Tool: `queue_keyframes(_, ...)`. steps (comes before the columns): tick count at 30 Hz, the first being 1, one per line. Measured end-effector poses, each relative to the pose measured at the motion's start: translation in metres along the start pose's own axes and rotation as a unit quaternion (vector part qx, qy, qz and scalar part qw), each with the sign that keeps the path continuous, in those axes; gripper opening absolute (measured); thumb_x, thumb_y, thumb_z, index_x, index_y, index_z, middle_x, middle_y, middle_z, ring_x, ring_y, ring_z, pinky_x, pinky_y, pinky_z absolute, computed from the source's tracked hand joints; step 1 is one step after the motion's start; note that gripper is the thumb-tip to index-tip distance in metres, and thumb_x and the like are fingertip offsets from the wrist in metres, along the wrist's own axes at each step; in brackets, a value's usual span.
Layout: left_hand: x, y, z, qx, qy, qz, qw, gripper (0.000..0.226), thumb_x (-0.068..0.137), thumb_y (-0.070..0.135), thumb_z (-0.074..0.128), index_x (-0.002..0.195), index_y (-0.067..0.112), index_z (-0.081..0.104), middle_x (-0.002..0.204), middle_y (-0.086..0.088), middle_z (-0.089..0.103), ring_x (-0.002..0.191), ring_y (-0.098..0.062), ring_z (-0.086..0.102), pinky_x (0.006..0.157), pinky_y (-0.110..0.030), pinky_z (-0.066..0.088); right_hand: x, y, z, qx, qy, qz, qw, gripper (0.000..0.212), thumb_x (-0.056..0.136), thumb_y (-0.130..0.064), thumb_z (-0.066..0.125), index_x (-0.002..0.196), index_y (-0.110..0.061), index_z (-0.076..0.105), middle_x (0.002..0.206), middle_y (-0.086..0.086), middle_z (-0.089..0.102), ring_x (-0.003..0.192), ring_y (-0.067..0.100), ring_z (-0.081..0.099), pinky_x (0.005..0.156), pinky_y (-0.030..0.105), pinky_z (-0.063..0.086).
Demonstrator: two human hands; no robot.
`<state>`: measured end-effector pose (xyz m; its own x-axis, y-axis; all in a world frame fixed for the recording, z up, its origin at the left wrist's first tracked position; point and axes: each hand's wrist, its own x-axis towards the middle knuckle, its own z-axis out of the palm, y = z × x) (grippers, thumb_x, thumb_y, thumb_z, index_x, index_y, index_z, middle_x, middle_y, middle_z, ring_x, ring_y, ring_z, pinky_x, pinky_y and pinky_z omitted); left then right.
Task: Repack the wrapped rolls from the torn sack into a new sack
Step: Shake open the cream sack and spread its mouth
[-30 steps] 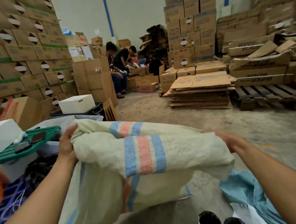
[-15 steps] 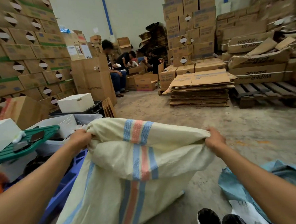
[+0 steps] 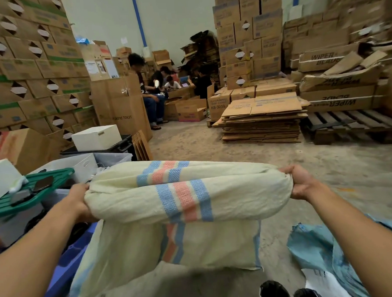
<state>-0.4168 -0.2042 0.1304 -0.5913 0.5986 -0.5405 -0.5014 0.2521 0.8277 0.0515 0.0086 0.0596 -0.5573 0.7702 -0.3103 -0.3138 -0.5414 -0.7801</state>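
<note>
Head view: a cream woven sack (image 3: 188,194) with blue and pink stripes is stretched between two bare hands in front of the person. Its top part is rolled or folded over into a thick bolster whose long axis runs left to right, roughly level. The stripes cross that roll from the far side toward the viewer. Below the roll the rest of the sack hangs down and trails toward the viewer, its lower part lying on the floor (image 3: 270,162).

The left hand (image 3: 76,203) grasps the left end of the roll, fingers curled into the bunched fabric. The right hand (image 3: 300,182) clenches the right end the same way, with the cloth gathered in its fist. Both arms reach forward, well apart.

At the lower right a pale blue sack (image 3: 318,251) lies crumpled on the floor, just beside the cream one; whether it is torn cannot be told. No wrapped rolls can be made out.

The floor is bare, dusty concrete. To the left sit a green plastic lid (image 3: 5,203) with a phone on it, white boxes and a blue crate. Stacked cardboard cartons (image 3: 27,73) line the left and far sides of a warehouse. A pile of flattened cardboard (image 3: 264,119) rests in the middle distance beside a wooden pallet (image 3: 352,124). Several people (image 3: 155,89) sit among open boxes at the back.
</note>
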Motion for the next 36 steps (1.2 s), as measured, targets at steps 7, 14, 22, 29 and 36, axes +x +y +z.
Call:
queue_keyframes(7,-0.022,-0.001,-0.024,0.051,-0.116,0.111,0.986,0.035,0.070,0.014,0.042,0.081,-0.004,0.071,0.085,-0.021,0.069,0.075,-0.039,0.068,0.079,-0.047,0.044,-0.005,-0.017,-0.020,-0.020,-0.073,-0.050,0.996,0.074,0.022,-0.018,0.089,0.093,-0.003,0.079,0.102,0.020,0.073,0.084,0.035,0.072,0.077,0.045,0.058)
queue_keyframes(14,-0.004,0.004,-0.044,-0.073,-0.299,0.150,0.940,0.041,0.060,0.025,0.074,0.094,0.003,0.071,0.098,-0.016,0.071,0.092,-0.031,0.070,0.085,-0.049,0.056,0.001,-0.026,-0.005,-0.379,-0.016,-0.018,0.925,0.105,0.025,-0.045,0.099,0.114,-0.003,0.062,0.089,0.013,0.074,0.073,0.024,0.071,0.063,0.035,0.059)
queue_keyframes(22,-0.018,-0.013,0.009,0.001,-0.109,0.060,0.992,0.045,0.090,0.037,0.045,0.115,0.006,0.065,0.104,-0.023,0.071,0.104,-0.039,0.061,0.083,-0.050,0.048,0.028,0.007,0.007,-0.677,0.097,-0.131,0.718,0.004,0.081,-0.015,0.074,0.077,-0.015,0.072,0.080,0.006,0.072,0.078,0.024,0.069,0.070,0.035,0.057)
queue_keyframes(29,-0.009,-0.010,-0.031,-0.007,-0.196,0.170,0.966,0.045,0.093,0.033,0.049,0.063,0.012,0.073,0.068,-0.016,0.066,0.054,-0.018,0.066,0.059,-0.027,0.057,0.009,-0.004,0.005,-0.154,0.161,-0.001,0.975,0.024,0.092,-0.007,0.037,0.090,-0.004,0.061,0.079,0.016,0.063,0.073,0.030,0.060,0.057,0.037,0.057)
queue_keyframes(36,-0.021,-0.007,-0.036,0.232,-0.285,0.132,0.921,0.084,0.054,0.003,0.089,0.128,-0.002,0.050,0.115,-0.025,0.067,0.100,-0.038,0.068,0.078,-0.044,0.058,-0.026,-0.026,0.012,-0.258,-0.046,0.027,0.965,0.054,0.072,-0.046,0.079,0.108,-0.006,0.071,0.102,0.020,0.070,0.086,0.034,0.070,0.067,0.040,0.060)
